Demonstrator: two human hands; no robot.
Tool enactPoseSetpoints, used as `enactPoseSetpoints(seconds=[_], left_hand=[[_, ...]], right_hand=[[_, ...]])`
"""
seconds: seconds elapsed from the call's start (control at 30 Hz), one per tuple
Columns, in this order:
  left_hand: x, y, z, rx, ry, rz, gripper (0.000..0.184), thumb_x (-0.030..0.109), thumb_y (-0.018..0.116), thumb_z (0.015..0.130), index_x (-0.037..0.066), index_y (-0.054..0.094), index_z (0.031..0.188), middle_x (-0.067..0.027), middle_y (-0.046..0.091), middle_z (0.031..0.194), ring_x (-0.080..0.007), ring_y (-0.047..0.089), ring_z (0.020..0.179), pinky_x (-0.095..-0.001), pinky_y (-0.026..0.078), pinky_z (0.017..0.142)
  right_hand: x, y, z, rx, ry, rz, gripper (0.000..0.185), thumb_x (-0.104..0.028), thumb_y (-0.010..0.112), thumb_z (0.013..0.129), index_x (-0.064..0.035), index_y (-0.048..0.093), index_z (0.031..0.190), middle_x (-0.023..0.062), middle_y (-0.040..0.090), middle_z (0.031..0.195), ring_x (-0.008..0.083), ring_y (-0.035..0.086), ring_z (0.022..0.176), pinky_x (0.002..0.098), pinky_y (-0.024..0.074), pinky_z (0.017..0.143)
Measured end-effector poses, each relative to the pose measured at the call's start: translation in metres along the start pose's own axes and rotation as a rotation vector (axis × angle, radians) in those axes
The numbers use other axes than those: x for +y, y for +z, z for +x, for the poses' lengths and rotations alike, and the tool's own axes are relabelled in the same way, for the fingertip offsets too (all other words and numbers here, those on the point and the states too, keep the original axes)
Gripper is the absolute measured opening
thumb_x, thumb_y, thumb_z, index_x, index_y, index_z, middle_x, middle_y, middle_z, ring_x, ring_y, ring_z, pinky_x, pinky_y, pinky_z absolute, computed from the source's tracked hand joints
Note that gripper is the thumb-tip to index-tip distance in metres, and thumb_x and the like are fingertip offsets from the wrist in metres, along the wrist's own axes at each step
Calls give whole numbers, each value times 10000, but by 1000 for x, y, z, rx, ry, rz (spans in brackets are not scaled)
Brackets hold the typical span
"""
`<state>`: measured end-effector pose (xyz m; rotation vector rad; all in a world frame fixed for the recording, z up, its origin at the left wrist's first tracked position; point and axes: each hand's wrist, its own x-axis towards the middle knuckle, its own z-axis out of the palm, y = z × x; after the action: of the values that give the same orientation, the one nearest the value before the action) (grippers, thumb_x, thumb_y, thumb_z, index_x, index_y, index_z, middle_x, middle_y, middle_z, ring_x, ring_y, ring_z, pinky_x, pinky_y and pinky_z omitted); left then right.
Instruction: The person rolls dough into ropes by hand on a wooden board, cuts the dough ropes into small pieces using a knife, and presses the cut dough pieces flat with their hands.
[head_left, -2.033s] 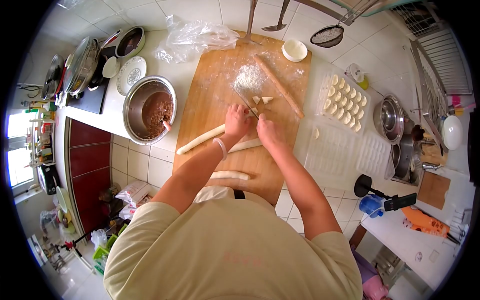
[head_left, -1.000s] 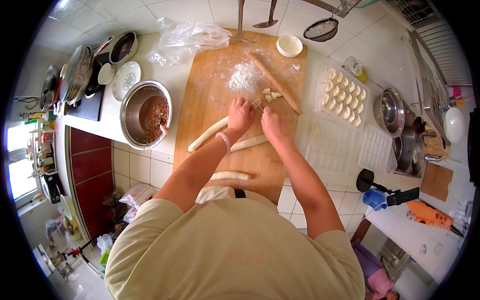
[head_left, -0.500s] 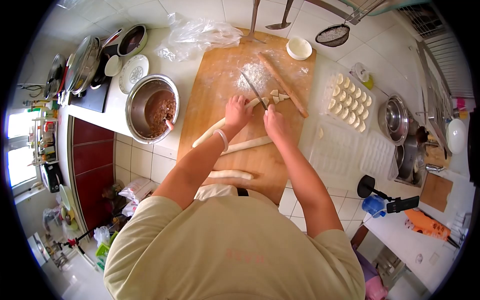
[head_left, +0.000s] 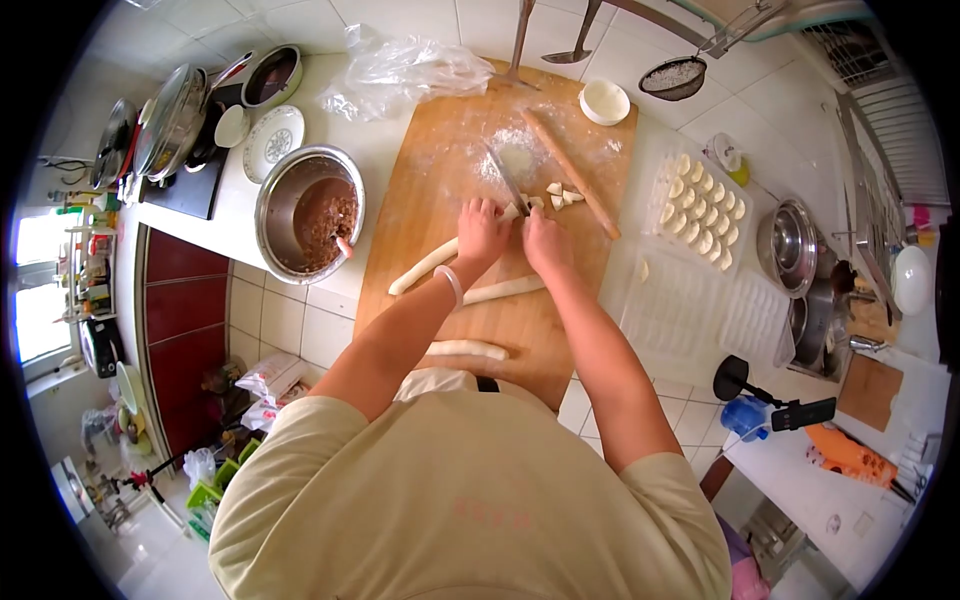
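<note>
My right hand (head_left: 547, 243) is closed round the handle of a knife (head_left: 505, 172), whose blade points up and left over the wooden board (head_left: 420, 180). Fingers curled, my left hand (head_left: 482, 232) holds the end of a dough rope (head_left: 425, 266) beside the blade. A second dough rope (head_left: 502, 290) passes below my wrists, and a third (head_left: 467, 349) lies near the board's front edge. Several small cut dough pieces (head_left: 563, 193) sit right of the knife. White flour (head_left: 512, 158) is heaped above my hands, next to a rolling pin (head_left: 570, 172).
Left of the board stands a metal bowl (head_left: 268, 222) of brown filling. A white bowl (head_left: 604, 102) is at the board's top right corner. To the right are a tray of dumplings (head_left: 703, 212) and an unfilled plastic tray (head_left: 675, 300). A plastic bag (head_left: 400, 72) lies behind.
More small dough pieces lie right of the knife than at first. The blade has lifted and dipped at the rope's end, and both hands have stayed close together there.
</note>
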<state>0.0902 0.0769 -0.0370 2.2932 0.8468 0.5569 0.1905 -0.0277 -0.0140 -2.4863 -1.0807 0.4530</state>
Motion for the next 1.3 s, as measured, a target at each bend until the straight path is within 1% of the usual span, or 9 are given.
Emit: enactPoseSetpoints(seconds=[0.13,0.33,0.5,0.8,0.83,0.97,1.03,1.13,1.3], left_hand=[[0,0,-13,34,73,-35,150,57,697,769,52,595,878,-154,569,920,-372,529,907,-460,456,801],[5,-2,-16,46,116,-63,164,5,682,744,46,583,869,-158,552,905,-379,522,896,-468,458,798],[4,-8,-17,-12,116,-33,235,22,690,740,53,595,953,-160,576,955,-375,537,943,-455,469,823],[-12,-11,19,-124,31,9,353,73,711,768,57,574,1092,-167,602,1034,-375,568,998,-456,483,878],[-9,-7,23,-124,33,3,353,73,711,768,57,574,1092,-167,602,1034,-375,568,998,-456,483,878],[5,3,28,-104,57,-83,276,90,711,781,43,596,1027,-173,603,1016,-379,566,990,-456,483,871],[5,6,22,-92,57,-90,232,96,709,786,40,608,987,-169,605,1005,-379,566,984,-458,483,869],[6,6,7,-45,13,-92,143,104,698,795,46,621,901,-151,598,975,-369,562,951,-455,481,847],[13,9,-2,38,159,-16,98,73,675,773,65,608,844,-142,576,924,-353,543,885,-458,467,777]], right_hand=[[-2,-11,-14,4,24,95,242,-221,472,1000,2,553,1048,233,679,757,425,676,700,531,537,613],[-15,-24,-29,-134,-65,-60,223,-229,483,997,-14,514,1050,226,686,767,422,677,686,533,537,600],[-17,-16,-25,-242,43,-86,217,-221,468,998,-15,503,1059,245,696,814,416,698,780,535,551,663],[14,2,-9,48,118,139,213,-224,457,1009,-19,508,1041,267,665,767,466,657,727,571,512,648],[19,-6,-8,-49,164,62,256,-246,464,1000,-19,534,1093,253,697,843,440,686,780,558,536,686],[22,-19,-8,-75,138,-51,267,-262,463,1003,-21,537,1091,248,697,841,433,688,780,551,536,676],[15,-26,-13,3,63,-12,212,-235,465,1008,-27,503,1020,255,660,746,462,653,706,559,510,619],[4,-33,-19,-18,29,-6,211,-245,469,1008,-37,505,1018,230,670,749,443,662,701,550,521,619],[-6,-38,-26,-105,25,-76,229,-265,453,1015,-48,505,1062,215,690,823,417,684,756,538,544,652]])
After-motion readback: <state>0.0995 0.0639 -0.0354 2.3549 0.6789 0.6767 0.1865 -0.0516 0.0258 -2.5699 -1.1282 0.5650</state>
